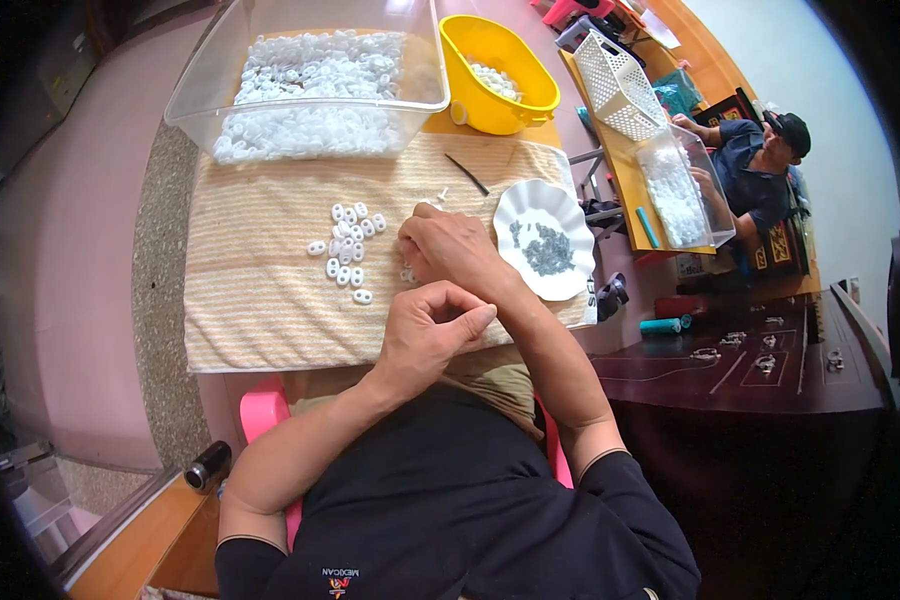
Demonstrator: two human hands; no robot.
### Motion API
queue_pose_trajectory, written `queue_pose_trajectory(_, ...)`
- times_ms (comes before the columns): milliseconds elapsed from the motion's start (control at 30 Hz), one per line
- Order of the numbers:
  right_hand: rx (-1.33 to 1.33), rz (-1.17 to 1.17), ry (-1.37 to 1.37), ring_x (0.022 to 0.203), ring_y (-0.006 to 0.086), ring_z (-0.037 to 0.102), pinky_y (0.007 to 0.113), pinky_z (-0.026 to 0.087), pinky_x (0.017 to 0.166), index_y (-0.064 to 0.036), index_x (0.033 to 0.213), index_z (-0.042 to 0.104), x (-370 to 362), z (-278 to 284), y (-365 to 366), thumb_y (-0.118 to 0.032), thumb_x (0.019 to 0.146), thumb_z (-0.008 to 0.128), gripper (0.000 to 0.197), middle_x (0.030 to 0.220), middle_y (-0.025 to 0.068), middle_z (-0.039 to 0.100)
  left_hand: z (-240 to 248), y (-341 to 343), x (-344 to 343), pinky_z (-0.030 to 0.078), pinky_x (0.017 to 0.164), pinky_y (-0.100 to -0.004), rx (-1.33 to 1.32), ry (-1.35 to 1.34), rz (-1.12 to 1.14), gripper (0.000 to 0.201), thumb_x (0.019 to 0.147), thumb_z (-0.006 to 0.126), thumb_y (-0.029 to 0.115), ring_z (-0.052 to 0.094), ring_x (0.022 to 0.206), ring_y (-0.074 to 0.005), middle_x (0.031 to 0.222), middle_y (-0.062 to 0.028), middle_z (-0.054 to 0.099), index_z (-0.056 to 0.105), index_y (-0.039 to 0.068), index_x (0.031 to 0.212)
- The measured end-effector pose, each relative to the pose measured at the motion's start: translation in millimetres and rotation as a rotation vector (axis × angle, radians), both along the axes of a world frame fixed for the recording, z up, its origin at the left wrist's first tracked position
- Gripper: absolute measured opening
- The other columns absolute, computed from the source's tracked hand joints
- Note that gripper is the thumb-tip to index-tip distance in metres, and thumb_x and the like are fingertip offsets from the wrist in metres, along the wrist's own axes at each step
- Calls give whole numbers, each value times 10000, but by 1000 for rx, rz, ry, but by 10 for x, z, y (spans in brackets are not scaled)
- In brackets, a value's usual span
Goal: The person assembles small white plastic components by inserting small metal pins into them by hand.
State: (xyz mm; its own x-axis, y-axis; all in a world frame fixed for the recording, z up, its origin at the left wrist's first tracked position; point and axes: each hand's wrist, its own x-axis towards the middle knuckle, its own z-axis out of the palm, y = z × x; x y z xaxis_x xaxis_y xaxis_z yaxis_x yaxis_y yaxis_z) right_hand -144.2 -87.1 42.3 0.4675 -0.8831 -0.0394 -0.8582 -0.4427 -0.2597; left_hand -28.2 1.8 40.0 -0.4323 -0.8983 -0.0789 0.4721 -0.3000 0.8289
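Observation:
My left hand (425, 335) is closed near the towel's front edge, thumb and index finger pinched together; whatever they may hold is too small or hidden. Just beyond it, my right hand (452, 242) rests low over the striped towel (260, 250), its fingers curled down. What lies in those fingers is hidden. A few small white plastic pieces (407, 273) peek out beside it. Left of the hands lies a loose group of oval white pieces (345, 245) with two holes each. A small white peg-like part (443, 194) lies beyond the right hand.
A clear bin (310, 112) full of white pieces stands at the back, beside a yellow tub (510, 108). A scalloped white dish (515, 200) with small grey parts sits at right. A thin black stick (466, 174) lies behind. Another person (755, 165) works at a side table.

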Motion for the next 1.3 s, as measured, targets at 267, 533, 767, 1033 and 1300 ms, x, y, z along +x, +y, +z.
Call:
queue_pose_trajectory(267, -129, -87, -430, 700, 303, 592, 379, 475, 631, -23, 863, 612, -151, -10, 110, -107, 840, 612, 87, 817, 131, 584, -23, -40, 17, 474, 615, -203, 33, -84, 228, 98, 869, 684, 98, 580, 646, -76, 732, -18, 630, 647, 8, 855)
queue_pose_trajectory(533, 465, -260, -1023, 594, 56, 511, 218, 426, 489, 8, 922, 604, -267, 171, 422, -177, 941, 573, 188, 702, -6, 556, -41, -138, 22, 523, 676, -235, 83, 6, 416, 201, 897, 652, 104, 595, 741, -91, 890, -52, 617, 567, -7, 1041)
queue_pose_trajectory(767, 595, -173, -1149, 581, 49, 518, 194, 433, 507, -6, 939, 602, -345, 245, 444, -201, 941, 596, 195, 717, -7, 552, -57, -130, 37, 537, 677, -238, 72, 51, 367, 168, 909, 640, 121, 607, 748, -92, 850, -46, 627, 586, -4, 1007)
queue_pose_trajectory(1033, -56, -267, -464, 765, 227, 630, 342, 504, 695, -5, 924, 677, -859, 222, -356, -116, 858, 620, 141, 795, 98, 648, -87, -153, 46, 557, 690, -250, 208, 120, 338, 130, 922, 619, 122, 612, 742, -105, 821, -45, 616, 575, 7, 963)
queue_pose_trajectory(1300, -279, -210, 287, 909, 342, 625, 424, 491, 791, -39, 1042, 630, -1138, -7, -995, -104, 869, 517, 217, 976, 199, 623, -125, -166, 50, 560, 696, -251, 224, 115, 293, 130, 921, 618, 124, 611, 749, -105, 827, -47, 607, 569, 11, 961)
